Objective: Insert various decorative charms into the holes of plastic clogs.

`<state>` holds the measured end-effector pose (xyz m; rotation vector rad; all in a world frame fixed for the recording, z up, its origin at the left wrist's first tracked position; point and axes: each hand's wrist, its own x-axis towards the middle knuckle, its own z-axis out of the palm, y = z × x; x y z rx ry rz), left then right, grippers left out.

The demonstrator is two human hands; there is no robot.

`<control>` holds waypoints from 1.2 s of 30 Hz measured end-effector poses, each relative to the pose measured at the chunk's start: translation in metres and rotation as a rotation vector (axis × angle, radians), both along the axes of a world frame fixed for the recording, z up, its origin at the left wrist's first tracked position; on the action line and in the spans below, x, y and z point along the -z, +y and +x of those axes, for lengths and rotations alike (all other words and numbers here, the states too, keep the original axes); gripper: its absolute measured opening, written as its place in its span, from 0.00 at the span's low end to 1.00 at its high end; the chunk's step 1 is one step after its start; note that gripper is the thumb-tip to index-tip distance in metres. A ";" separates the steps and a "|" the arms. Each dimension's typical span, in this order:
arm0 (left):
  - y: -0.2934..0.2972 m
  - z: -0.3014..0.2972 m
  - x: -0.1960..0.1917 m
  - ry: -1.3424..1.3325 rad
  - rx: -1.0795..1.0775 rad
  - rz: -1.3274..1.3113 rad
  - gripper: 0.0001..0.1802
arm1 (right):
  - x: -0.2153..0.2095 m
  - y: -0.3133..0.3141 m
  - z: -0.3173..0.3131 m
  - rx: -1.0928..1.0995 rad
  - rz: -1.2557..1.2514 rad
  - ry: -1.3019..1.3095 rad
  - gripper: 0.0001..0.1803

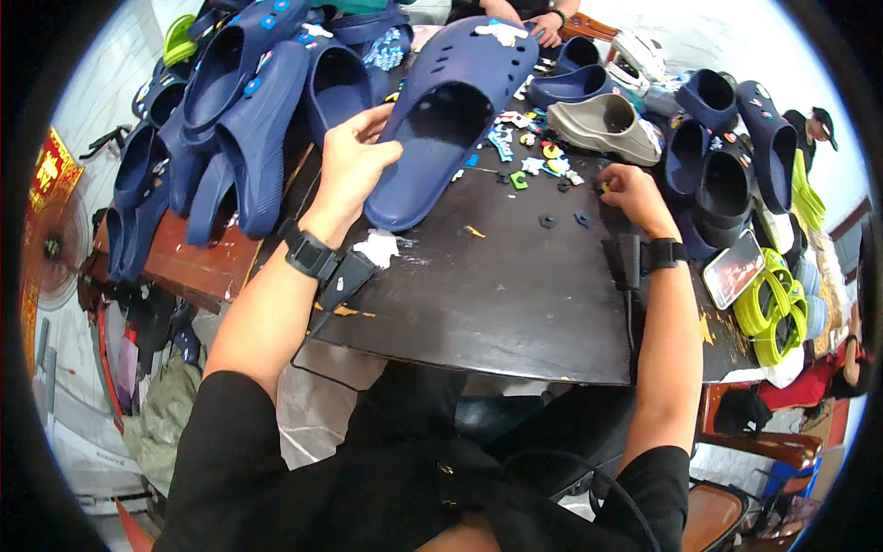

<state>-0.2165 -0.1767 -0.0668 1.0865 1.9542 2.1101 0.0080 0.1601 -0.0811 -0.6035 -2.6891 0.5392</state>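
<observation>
My left hand grips the left side of a navy blue clog, thumb over its edge. The clog is held up above the dark table, toe pointing away, with a white charm on its toe beside rows of holes. Over the table to the right, my right hand is closed in a pinch on a small yellowish piece, whose shape I cannot make out. Between the hands and beyond lie scattered colourful shoe charms, including a green square one and dark ones.
Navy clogs are heaped at the left. A taupe clog and more navy clogs crowd the right side, near a phone and lime green sandals. Across the table are another person's hands.
</observation>
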 end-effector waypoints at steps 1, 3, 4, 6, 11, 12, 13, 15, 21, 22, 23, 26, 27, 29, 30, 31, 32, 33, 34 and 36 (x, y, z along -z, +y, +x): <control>-0.001 -0.001 0.000 -0.019 0.004 0.020 0.30 | 0.001 0.001 0.001 0.005 0.054 0.009 0.20; -0.003 -0.004 -0.002 -0.029 -0.018 0.077 0.30 | 0.002 0.003 0.001 0.038 -0.030 0.020 0.18; -0.004 -0.005 -0.004 -0.034 -0.028 0.138 0.30 | 0.002 0.004 0.001 0.054 -0.032 0.032 0.17; -0.006 -0.010 -0.008 -0.044 -0.052 0.176 0.29 | 0.003 0.006 -0.001 0.042 -0.040 0.049 0.15; -0.010 -0.016 -0.011 -0.072 -0.113 0.265 0.28 | 0.003 -0.003 -0.010 -0.048 -0.287 0.182 0.15; -0.010 -0.018 -0.011 -0.087 -0.120 0.276 0.28 | 0.002 -0.007 -0.013 -0.082 -0.357 0.211 0.16; -0.010 -0.019 -0.010 -0.086 -0.117 0.288 0.28 | 0.000 -0.012 -0.015 -0.094 -0.347 0.208 0.16; -0.009 -0.022 -0.008 -0.096 -0.126 0.292 0.28 | -0.007 -0.023 -0.016 -0.179 -0.414 0.281 0.20; -0.008 -0.035 -0.003 -0.048 -0.167 0.277 0.27 | -0.038 -0.054 -0.022 -0.239 -0.381 0.247 0.18; -0.008 -0.036 -0.002 -0.044 -0.161 0.293 0.27 | -0.043 -0.059 -0.025 -0.259 -0.376 0.234 0.17; -0.007 -0.038 -0.001 -0.053 -0.164 0.284 0.28 | -0.047 -0.065 -0.029 -0.266 -0.378 0.228 0.17; -0.007 -0.046 0.003 -0.034 -0.195 0.286 0.29 | -0.057 -0.082 -0.051 -0.337 -0.358 0.096 0.17; -0.006 -0.048 0.004 -0.017 -0.226 0.286 0.29 | -0.059 -0.087 -0.060 -0.380 -0.216 -0.002 0.16; -0.004 -0.052 0.007 -0.004 -0.220 0.295 0.30 | -0.059 -0.098 -0.078 -0.476 -0.014 -0.101 0.16; -0.003 -0.053 0.008 -0.003 -0.222 0.291 0.30 | -0.057 -0.104 -0.088 -0.475 -0.013 -0.102 0.16; -0.002 -0.054 0.009 -0.004 -0.222 0.293 0.30 | -0.054 -0.109 -0.098 -0.497 0.072 -0.139 0.16; -0.001 -0.054 0.010 0.004 -0.236 0.285 0.29 | -0.051 -0.113 -0.108 -0.558 0.152 -0.147 0.16; -0.001 -0.054 0.011 0.012 -0.250 0.278 0.29 | -0.046 -0.118 -0.119 -0.607 0.211 -0.107 0.18; 0.000 -0.054 0.011 0.012 -0.252 0.279 0.29 | -0.041 -0.122 -0.130 -0.587 0.214 -0.125 0.18; 0.000 -0.053 0.013 0.041 -0.254 0.223 0.29 | -0.031 -0.127 -0.150 -0.551 0.311 -0.107 0.19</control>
